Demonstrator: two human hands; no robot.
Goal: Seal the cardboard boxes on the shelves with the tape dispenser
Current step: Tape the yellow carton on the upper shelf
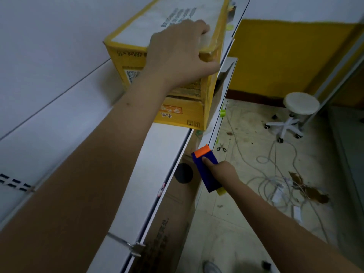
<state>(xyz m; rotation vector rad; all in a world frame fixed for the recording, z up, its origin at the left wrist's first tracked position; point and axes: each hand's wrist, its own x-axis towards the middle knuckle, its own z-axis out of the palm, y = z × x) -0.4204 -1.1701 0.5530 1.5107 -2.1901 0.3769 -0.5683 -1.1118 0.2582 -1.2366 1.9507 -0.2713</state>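
Upside-down "x 15" on yellow box [137, 62]

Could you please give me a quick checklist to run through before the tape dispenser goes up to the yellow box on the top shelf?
1. Yellow box steadied: ok, the left hand grips its near top corner.
2. Tape dispenser in hand: ok, the right hand holds it, forefinger along its blue body.
3. Dispenser at the box: not ok, it is down beside the brown box on the lower shelf.
4. Box fully on the top shelf: not ok, its corner juts past the edge.
5. Free tape end ready: cannot tell.
6. Top flaps flat: cannot tell, the hand hides the corner.
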